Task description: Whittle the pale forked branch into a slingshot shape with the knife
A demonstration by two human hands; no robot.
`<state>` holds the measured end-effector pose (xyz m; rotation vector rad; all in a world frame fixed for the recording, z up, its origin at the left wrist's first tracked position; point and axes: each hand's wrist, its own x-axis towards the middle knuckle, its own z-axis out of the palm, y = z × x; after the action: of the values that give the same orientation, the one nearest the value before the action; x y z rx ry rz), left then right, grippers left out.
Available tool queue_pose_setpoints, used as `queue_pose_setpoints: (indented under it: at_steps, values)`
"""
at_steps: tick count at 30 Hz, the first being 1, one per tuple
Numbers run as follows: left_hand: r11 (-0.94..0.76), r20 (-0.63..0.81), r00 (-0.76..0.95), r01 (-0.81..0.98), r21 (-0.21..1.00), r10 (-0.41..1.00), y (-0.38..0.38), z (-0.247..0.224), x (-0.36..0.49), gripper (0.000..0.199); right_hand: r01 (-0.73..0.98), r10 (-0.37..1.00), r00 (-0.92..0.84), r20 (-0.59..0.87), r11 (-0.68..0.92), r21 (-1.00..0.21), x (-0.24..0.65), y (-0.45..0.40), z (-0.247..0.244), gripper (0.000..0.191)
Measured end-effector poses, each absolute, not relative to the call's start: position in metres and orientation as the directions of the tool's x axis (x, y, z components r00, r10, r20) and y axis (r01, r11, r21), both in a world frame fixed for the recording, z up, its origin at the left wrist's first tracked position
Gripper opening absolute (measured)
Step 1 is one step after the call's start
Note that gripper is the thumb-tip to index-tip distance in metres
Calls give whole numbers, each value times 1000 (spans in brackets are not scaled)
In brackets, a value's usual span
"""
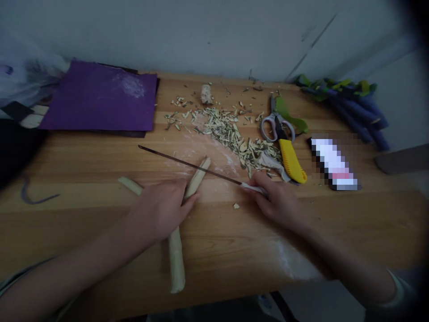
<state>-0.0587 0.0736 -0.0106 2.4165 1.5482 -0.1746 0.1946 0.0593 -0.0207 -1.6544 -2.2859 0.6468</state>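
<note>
My left hand (166,205) is closed around a pale, peeled forked branch (177,259) on the wooden table. One arm of it points away from me, another sticks out to the left, and the thick stem comes toward me; the fork itself is hidden under the hand. In my right hand (276,199) is the white handle of a thin hand saw (189,164). Its long, narrow dark blade lies across the branch's far arm, close to that arm's end. Whether the blade has cut into the wood cannot be made out.
Wood shavings (231,134) lie beyond the saw, with a short wood piece (206,95) behind. To the right are pruning shears (277,127), a yellow-handled tool (291,161), a phone (335,163) and a bundle of purple sticks (358,107). Purple sheets (103,98) lie back left.
</note>
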Motion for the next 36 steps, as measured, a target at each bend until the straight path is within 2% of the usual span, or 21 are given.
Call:
queue_pose_setpoints:
  at_steps: [5,9,11,16,19,22,25,29,32,36]
  values:
    - [-424,-327,491,868,258,807,71,-7,-69,27,834,928,-358,-107,266,-483,192,55,-24,14]
    - [-396,-278,468,875,277,839,76,-1,-68,15,831,937,-341,-77,263,-490,191,52,-24,9]
    - [-401,-235,447,890,218,863,79,5,-67,11,821,943,-329,-46,262,-507,191,51,-22,5]
    - [-336,-191,318,939,-73,929,73,30,-57,12,793,948,-316,20,276,-543,190,48,-20,3]
    - [-269,-227,229,949,-165,947,63,42,-42,14,782,949,-316,19,272,-561,187,45,-20,2]
    - [-194,-192,147,947,-255,970,55,41,-26,23,781,946,-324,-10,262,-567,184,41,-22,5]
    - [-222,-182,178,938,-265,967,49,31,-15,32,801,942,-332,-50,254,-542,181,39,-26,8]
    - [-268,-171,227,921,-283,959,43,17,-10,34,833,944,-324,-68,250,-493,179,37,-29,9]
    - [-272,-170,229,915,-297,958,40,14,-8,36,813,937,-342,-67,259,-522,178,36,-28,9]
    - [-265,-200,218,931,-251,955,38,12,-7,35,783,929,-362,-81,256,-567,178,33,-24,8]
